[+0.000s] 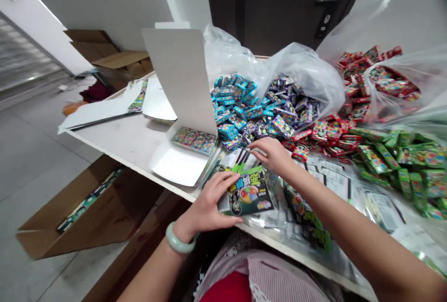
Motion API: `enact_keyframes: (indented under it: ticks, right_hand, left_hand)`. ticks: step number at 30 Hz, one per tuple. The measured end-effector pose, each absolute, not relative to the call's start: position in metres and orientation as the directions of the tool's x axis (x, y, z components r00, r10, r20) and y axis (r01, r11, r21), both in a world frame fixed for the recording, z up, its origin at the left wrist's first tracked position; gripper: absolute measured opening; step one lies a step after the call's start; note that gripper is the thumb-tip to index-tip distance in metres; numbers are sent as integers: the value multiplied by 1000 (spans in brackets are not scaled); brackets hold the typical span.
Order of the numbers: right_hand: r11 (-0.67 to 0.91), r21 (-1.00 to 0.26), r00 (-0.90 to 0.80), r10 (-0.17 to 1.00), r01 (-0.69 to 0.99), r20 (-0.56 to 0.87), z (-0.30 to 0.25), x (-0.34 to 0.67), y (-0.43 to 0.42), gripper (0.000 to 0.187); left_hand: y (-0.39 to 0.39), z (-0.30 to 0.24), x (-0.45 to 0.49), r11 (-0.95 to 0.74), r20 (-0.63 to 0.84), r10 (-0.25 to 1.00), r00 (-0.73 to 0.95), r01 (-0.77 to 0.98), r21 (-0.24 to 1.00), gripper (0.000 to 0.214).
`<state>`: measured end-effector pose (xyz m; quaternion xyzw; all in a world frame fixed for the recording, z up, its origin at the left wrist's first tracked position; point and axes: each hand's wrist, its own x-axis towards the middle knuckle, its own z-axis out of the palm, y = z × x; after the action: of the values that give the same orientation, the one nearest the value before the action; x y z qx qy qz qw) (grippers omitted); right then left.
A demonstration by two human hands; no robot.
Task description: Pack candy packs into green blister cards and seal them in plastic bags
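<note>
Head-worn view — forward and down

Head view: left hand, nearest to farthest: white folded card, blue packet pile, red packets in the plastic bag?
From the left hand:
1. White folded card: left, on the table.
2. Blue packet pile: ahead, up the table.
3. Red packets: far right, in the plastic bag.

The left hand [206, 199] hides part of the printed card [246, 192]. Lettering on the blue packets [228, 106] is too small to read; the green packets [412, 171] run off the frame.
</note>
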<state>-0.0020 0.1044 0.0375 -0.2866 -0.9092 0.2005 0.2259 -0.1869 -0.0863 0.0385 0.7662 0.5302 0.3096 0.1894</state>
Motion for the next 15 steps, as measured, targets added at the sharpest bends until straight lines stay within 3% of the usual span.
enact_keyframes:
  ticks: [2,7,11,15]
  right_hand:
    - [777,-428,-762,594,461,258,35,-49,120,24]
    - [729,-380,-696,673,570,248,29,-124,145,49]
    - [742,-364,-723,656,564,217,29,-119,151,36]
    - [759,-340,-714,645,556,271,33,-58,143,42]
  left_hand:
    - [-94,35,-191,-350,279,935,220,697,625,91]
    - [-105,25,-204,-281,273,953,130,718,637,91]
    - [-109,24,-214,-268,286,953,103,726,633,92]
    - [-109,24,-220,-273,304,948,94,732,624,90]
